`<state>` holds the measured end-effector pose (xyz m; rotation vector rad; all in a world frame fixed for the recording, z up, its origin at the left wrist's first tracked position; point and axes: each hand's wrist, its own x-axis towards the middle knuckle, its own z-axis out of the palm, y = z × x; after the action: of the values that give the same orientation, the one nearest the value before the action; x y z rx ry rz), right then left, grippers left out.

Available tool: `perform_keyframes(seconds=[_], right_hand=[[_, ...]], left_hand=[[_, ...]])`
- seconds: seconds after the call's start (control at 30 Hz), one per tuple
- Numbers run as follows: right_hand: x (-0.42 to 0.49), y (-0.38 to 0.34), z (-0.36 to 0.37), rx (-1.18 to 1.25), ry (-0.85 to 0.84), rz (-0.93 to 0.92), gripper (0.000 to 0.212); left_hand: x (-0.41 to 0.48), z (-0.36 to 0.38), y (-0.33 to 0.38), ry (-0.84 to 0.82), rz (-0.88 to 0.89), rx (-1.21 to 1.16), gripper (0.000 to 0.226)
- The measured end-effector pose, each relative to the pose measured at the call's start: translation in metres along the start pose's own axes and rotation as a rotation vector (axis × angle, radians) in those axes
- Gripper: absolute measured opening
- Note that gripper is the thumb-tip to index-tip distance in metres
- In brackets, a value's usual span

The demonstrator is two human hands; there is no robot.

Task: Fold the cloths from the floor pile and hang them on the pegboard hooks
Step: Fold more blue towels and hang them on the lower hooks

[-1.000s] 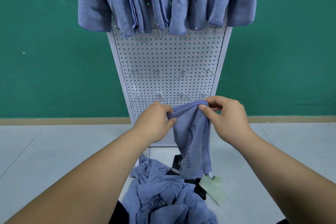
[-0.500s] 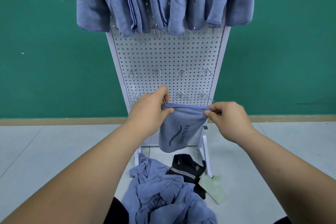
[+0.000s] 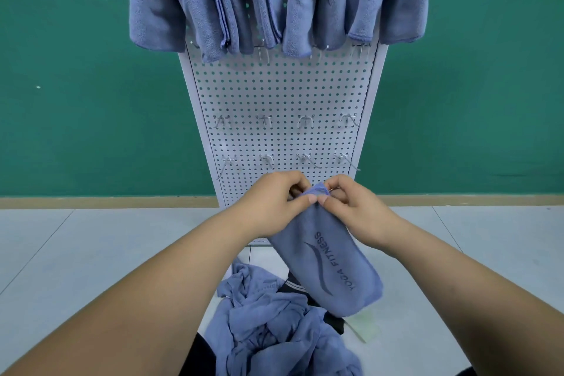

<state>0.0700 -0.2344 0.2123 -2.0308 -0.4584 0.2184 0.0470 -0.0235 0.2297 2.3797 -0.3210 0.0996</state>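
Observation:
A folded blue-grey cloth [image 3: 329, 268] printed "YOGA FITNESS" hangs slantwise in front of me. My left hand [image 3: 271, 201] and my right hand [image 3: 354, 210] both pinch its top edge, thumbs touching. Below it on the floor lies the pile of crumpled blue cloths [image 3: 274, 323]. The white pegboard [image 3: 280, 94] stands behind, with two rows of bare metal hooks [image 3: 305, 120] at mid height. Several folded blue cloths [image 3: 274, 0] hang along its top row.
A black garment with a striped band [image 3: 296, 285] and a pale green tag [image 3: 364, 325] lie in the pile. Behind the board is a green wall [image 3: 91, 85] with a wooden skirting. The floor [image 3: 91, 253] is light grey tile.
My hands have come together, bringing the two top corners of the cloth to meet. The cloth now hangs narrower and longer, slanting down to the right.

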Motion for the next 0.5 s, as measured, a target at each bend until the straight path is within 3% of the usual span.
perform_keyframes(seconds=[0.1, 0.2, 0.37, 0.5], right_hand=[[-0.004, 0.009, -0.007, 0.129, -0.266, 0.114, 0.034], [-0.008, 0.018, -0.006, 0.01, -0.435, 0.149, 0.041], [-0.003, 0.029, -0.006, -0.23, -0.408, 0.176, 0.026], [-0.002, 0.031, -0.028, -0.288, -0.416, 0.249, 0.033]], left_hand=[[-0.002, -0.007, 0.003, 0.08, 0.017, -0.056, 0.009], [-0.003, -0.017, 0.006, 0.104, 0.009, -0.177, 0.01], [-0.005, -0.035, 0.0, 0.227, -0.056, -0.296, 0.012], [-0.005, -0.052, -0.018, 0.408, -0.187, -0.297, 0.016]])
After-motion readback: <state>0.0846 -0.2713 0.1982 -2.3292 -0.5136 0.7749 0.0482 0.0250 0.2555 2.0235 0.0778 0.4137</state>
